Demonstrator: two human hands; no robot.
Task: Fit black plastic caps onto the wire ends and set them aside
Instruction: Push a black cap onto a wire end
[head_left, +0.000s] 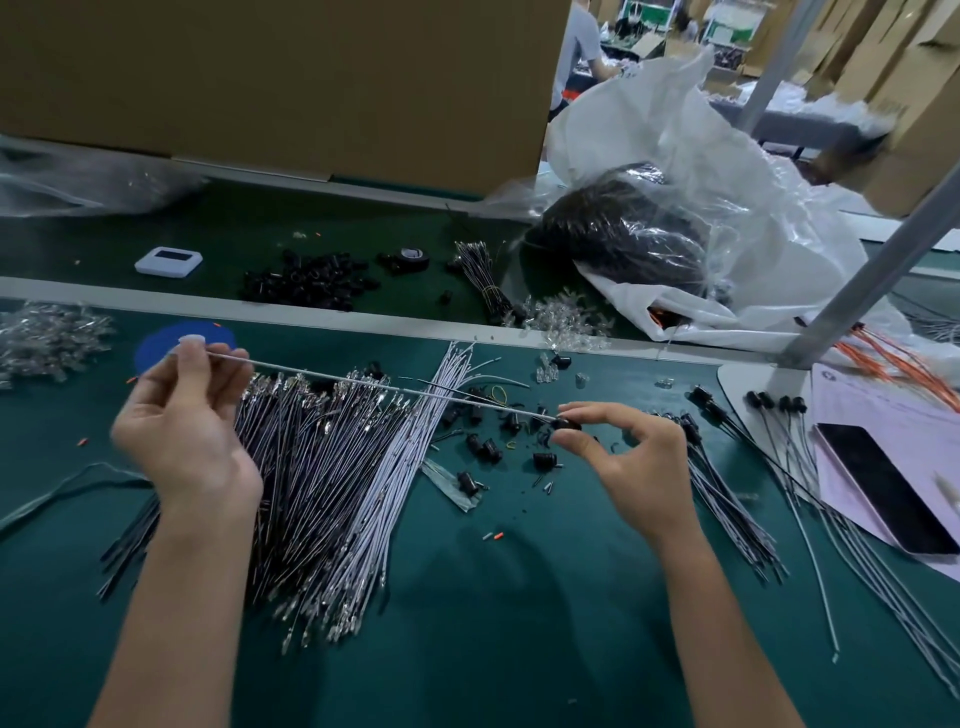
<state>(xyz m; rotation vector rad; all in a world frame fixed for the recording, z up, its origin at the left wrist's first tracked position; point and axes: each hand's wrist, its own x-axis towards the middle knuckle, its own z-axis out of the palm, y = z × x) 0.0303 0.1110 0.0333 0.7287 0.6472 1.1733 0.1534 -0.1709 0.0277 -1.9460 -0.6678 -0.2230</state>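
1. The left hand (187, 415) pinches one end of a thin grey insulated wire (363, 383) between thumb and fingertips, raised above the dark green surface (519, 597).
2. The right hand (634, 462) pinches a small black cylindrical plastic cap (567, 423) between thumb and forefinger at the wire's other end. The wire runs nearly straight between the two hands, clear of the surface.
3. The fingertips hide the joint, so whether the wire's tip sits fully inside the cap cannot be told. I judge the fitting to be under way or just finishing.
4. Below the span lies a broad fan of uncapped grey and dark wires with bare metal terminals (322, 493). Loose black caps (488, 447) are scattered on the surface just beside the right hand.
5. Risk: if the hands pull apart too hard, the terminal could slide back out of the cap. A half-seated cap could also drop off once the wire is laid down.
6. Risk: lowering the wire over the fan could snag other strands and mix finished with unfinished pieces.
7. A bundle of dark wires with black caps at their upper ends (727, 499) lies to the right, near a black flat phone (893, 488) — likely the set-aside place. A careless toss that way could leave the new piece tangled or draped over the phone.
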